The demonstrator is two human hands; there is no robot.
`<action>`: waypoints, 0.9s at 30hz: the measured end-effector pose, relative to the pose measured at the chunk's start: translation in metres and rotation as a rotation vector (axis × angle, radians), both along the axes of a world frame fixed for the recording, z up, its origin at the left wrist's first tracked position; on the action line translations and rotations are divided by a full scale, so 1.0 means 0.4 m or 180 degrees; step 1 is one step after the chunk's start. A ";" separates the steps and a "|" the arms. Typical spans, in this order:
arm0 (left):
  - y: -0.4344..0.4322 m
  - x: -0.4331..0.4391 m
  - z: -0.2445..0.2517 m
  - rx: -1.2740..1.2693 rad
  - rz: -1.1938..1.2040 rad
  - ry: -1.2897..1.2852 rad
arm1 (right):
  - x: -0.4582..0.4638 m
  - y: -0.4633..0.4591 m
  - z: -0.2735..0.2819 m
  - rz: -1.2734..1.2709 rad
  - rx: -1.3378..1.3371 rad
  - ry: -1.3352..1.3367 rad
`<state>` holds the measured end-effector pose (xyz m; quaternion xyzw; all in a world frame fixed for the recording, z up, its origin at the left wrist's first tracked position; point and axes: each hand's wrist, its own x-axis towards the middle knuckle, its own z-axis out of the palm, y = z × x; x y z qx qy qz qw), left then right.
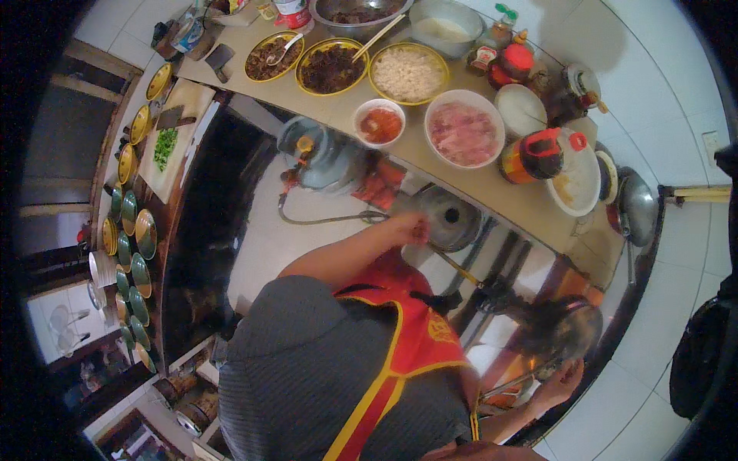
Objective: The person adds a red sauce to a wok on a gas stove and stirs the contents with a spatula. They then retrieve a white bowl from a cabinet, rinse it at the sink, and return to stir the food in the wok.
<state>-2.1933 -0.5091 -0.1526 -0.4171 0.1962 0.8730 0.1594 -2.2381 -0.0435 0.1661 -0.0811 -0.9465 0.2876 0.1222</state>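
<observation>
My left hand [414,227] is bent in front of the red apron, beside a round metal gas burner [452,216]. Its fingers look curled. A thin rod with a yellow section [458,269] runs from near it to a dark, blurred part; whether the hand holds the rod is unclear. My right hand [568,374] is at the lower right, close to the edge of a blurred round metal pan [579,328]. A small orange flame glows near the pan. Blur hides whether the fingers grip the pan. Another metal rod [510,386] lies left of this hand.
Along the counter [340,115] stand a bowl of raw sliced meat [464,129], a bowl of red sauce [379,124], several yellow-rimmed dishes, and bottles. A gas cylinder [323,155] with hose is below. At left, a cleaver [170,118] and chopped greens [166,148] lie on a board beside several plates.
</observation>
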 end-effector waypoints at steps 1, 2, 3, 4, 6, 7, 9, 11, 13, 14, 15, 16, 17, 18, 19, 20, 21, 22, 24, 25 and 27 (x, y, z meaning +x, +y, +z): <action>-0.037 -0.008 0.056 -0.0193 0.0273 0.0100 | 0.011 -0.028 -0.016 0.0081 -0.0207 0.0042; -0.075 -0.015 0.092 -0.0381 0.0575 0.0203 | 0.023 -0.040 -0.037 0.0126 -0.0234 0.0009; -0.115 0.005 0.135 -0.0584 0.0952 0.0279 | 0.023 -0.065 -0.037 0.0108 -0.0407 -0.0128; -0.172 0.008 0.161 -0.0813 0.1337 0.0391 | 0.022 -0.111 -0.038 0.0075 -0.0609 -0.0238; -0.265 -0.008 0.211 -0.1312 0.1875 0.0377 | 0.030 -0.197 -0.027 0.0518 -0.0225 -0.0126; -0.303 -0.013 0.233 -0.1548 0.2068 0.0223 | 0.025 -0.208 -0.041 0.0585 -0.0175 -0.0163; -0.364 -0.023 0.261 -0.1833 0.2186 0.0031 | 0.031 -0.231 -0.048 0.0700 -0.0033 -0.0235; -0.409 -0.037 0.279 -0.1944 0.2023 -0.0040 | 0.028 -0.295 -0.045 0.0694 -0.0491 -0.0386; -0.446 -0.039 0.234 -0.1735 0.1955 -0.0081 | 0.024 -0.327 -0.070 0.0943 -0.0300 -0.0132; -0.459 -0.038 0.218 -0.1586 0.1925 -0.0074 | 0.023 -0.348 -0.076 0.0849 -0.0761 -0.0303; -0.464 -0.036 0.207 -0.1430 0.1861 -0.0067 | 0.025 -0.375 -0.075 0.0902 -0.0707 -0.0366; -0.460 -0.039 0.226 -0.1344 0.1939 -0.0065 | 0.024 -0.399 -0.076 0.0943 -0.0644 -0.0420; -0.457 -0.038 0.246 -0.1259 0.2009 -0.0067 | 0.026 -0.426 -0.074 0.0977 -0.0583 -0.0480; -0.458 -0.042 0.262 -0.1171 0.2096 -0.0057 | 0.028 -0.459 -0.052 0.1283 -0.0221 -0.0451; -0.473 -0.033 0.244 -0.1063 0.2018 0.0095 | 0.033 -0.465 -0.066 0.1296 -0.0391 -0.0589; -0.496 -0.019 0.221 -0.0956 0.1924 0.0242 | 0.042 -0.469 -0.073 0.1258 -0.0506 -0.0624; -0.513 -0.035 0.204 -0.0856 0.1773 0.0399 | 0.052 -0.495 -0.073 0.1164 -0.0640 -0.0648; -0.505 -0.054 0.254 -0.0954 0.1771 0.0201 | 0.055 -0.502 -0.084 0.1181 -0.0587 -0.0642; -0.515 -0.053 0.165 -0.1009 0.1744 0.0437 | 0.075 -0.514 -0.087 0.1066 -0.0491 -0.0644; -0.530 -0.024 0.139 -0.1127 0.1719 0.0574 | 0.078 -0.529 -0.072 0.1023 -0.0669 -0.0884; -0.510 -0.023 0.184 -0.1043 0.1435 0.0901 | 0.084 -0.532 -0.082 0.0972 -0.0637 -0.0988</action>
